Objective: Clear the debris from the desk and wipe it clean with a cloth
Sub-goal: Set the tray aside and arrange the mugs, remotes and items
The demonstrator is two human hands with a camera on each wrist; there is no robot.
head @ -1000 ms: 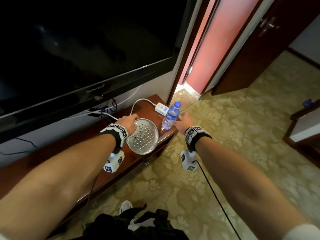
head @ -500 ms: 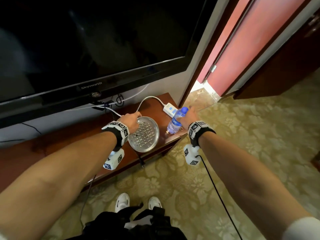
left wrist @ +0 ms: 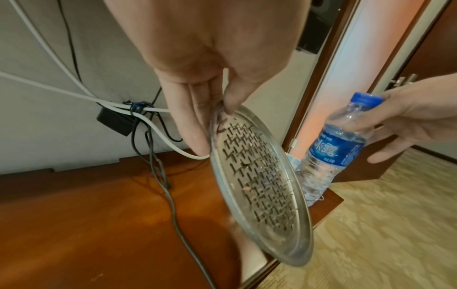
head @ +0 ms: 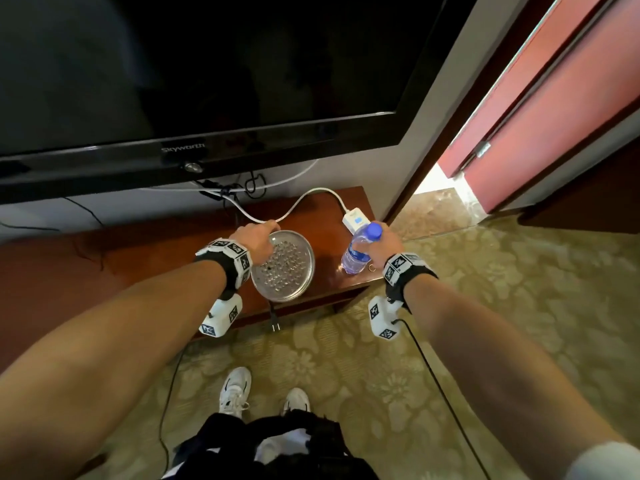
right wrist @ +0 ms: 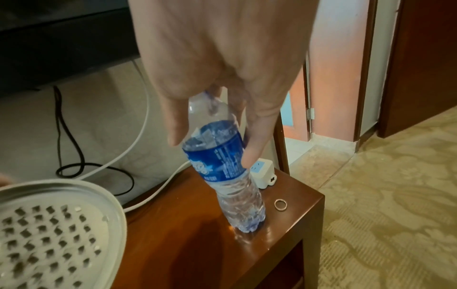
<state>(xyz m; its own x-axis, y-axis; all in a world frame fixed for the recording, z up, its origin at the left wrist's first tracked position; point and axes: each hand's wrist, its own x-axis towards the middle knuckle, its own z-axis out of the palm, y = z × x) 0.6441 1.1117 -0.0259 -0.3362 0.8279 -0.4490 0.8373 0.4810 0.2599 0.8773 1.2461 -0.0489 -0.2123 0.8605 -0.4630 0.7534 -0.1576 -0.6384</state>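
The left hand point(left wrist: 210, 64) is pinching the tilted perforated tray point(left wrist: 259, 187) by its rim above the desk point(left wrist: 99, 224) while the right hand point(right wrist: 222, 68) is gripping the leaning bottle point(right wrist: 222, 166), risking crumbs spilling or the bottle tipping.

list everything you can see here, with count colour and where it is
desk: 1, reddish-brown wood, under the tv
perforated tray: 1, silver, tilted above desk, held by its rim
water bottle: 1, clear, blue cap and label, base on desk's right end
ring: 1, silver, on desk beside bottle
power strip: 1, white, back right corner of desk
cables: several, white and black, along wall and over desk
tv: 1, black, on wall
carpet: patterned beige, on floor
shoes: 2, white, on carpet
hands: left hand pinches tray; right hand grips bottle
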